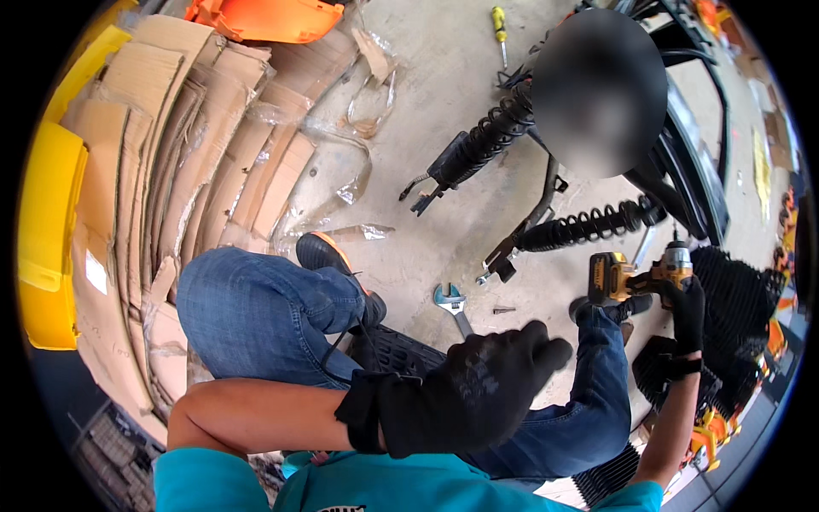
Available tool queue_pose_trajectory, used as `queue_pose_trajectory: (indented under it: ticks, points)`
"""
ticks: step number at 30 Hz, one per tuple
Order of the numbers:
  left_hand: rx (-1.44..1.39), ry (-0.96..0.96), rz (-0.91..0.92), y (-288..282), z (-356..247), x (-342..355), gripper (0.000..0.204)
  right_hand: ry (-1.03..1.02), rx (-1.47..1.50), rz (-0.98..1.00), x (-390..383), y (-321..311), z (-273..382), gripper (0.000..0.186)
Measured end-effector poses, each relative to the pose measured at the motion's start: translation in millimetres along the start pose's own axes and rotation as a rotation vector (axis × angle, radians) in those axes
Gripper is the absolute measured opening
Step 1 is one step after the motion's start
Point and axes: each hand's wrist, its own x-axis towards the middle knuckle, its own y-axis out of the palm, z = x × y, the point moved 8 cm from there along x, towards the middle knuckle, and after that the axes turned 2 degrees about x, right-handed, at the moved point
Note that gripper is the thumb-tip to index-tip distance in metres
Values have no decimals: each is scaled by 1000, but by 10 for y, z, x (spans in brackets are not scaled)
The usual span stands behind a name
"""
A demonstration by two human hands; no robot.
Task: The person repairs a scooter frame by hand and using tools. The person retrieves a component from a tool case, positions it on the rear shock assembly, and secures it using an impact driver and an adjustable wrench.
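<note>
My right hand (687, 314), in a black glove, is wrapped round a yellow and black cordless impact driver (676, 260). The driver's bit points away from me, beside a black frame (693, 145). Across my lap hangs my left hand (478, 388), also gloved in black, its fingers curled together; whatever they may hold is hidden. Beyond it an adjustable wrench (450, 298) lies on the floor, with a small bolt (504, 311) to its right. Two black shock absorbers with coil springs, one on the left (482, 145) and one on the right (589, 226), extend from the frame.
Flattened cardboard (183, 136) is stacked at the left, beside a yellow plastic part (51, 235). An orange part (273, 19) and a yellow-handled screwdriver (500, 34) lie at the far side. Black ribbed parts (738, 299) stand at the right. A blurred disc covers part of the frame.
</note>
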Motion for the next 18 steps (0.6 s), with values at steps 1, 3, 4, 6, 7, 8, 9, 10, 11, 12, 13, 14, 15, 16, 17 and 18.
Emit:
queue_pose_trajectory:
  ticks: [1, 3, 4, 6, 7, 8, 9, 10, 11, 12, 13, 14, 15, 16, 17, 18]
  points:
    - [-88, -19, -49, -5, -24, -102, 39, 18, 4, 2, -150, 48, -8, 31]
    - [-194, 35, -229, -124, -4, -237, 31, -30, 147, -105, -448, 172, 150, 31]
    - [-253, -12, -211, -120, 53, -248, 28, -36, 114, -120, -581, 132, 99, 30]
    - [-316, -51, -211, -99, 134, -248, 19, -43, 73, -151, -927, 81, 221, 28]
    - [-326, -57, -225, -94, 196, -205, 16, -34, 68, -158, -1129, 163, 348, 28]
    - [-284, -52, -225, -90, 292, -160, 16, -59, 102, -172, -1288, 211, 406, 29]
    - [-234, -45, -225, -99, 368, -111, 21, -96, 90, -166, -1462, 307, 562, 31]
    - [-223, -71, -202, -119, 398, -92, 25, -176, 110, -169, -1609, 418, 657, 32]
    - [-219, -60, -217, -113, 437, -81, 23, -258, 126, -169, -1729, 517, 771, 33]
    - [-303, -90, -191, -76, 505, -63, 19, -186, 128, -152, -1839, 594, 786, 36]
    - [-386, -122, -149, 7, 591, -14, 15, -207, 33, -152, -1964, 663, 878, 39]
    - [-394, -40, -157, 50, 610, 37, 10, -233, -7, -176, -2085, 754, 926, 40]
    - [-397, 27, -202, -48, 690, 54, 6, -285, -53, -168, -2053, 913, 1092, 41]
    - [-392, 38, -221, -116, 789, 63, 8, -291, 7, -105, -2042, 1087, 1210, 43]
    - [-405, 60, -229, -160, 846, 84, 11, -287, 53, -57, -2091, 1214, 1329, 44]
    - [-414, 84, -234, -207, 908, 105, 14, -327, 40, -106, -2060, 1311, 1307, 51]
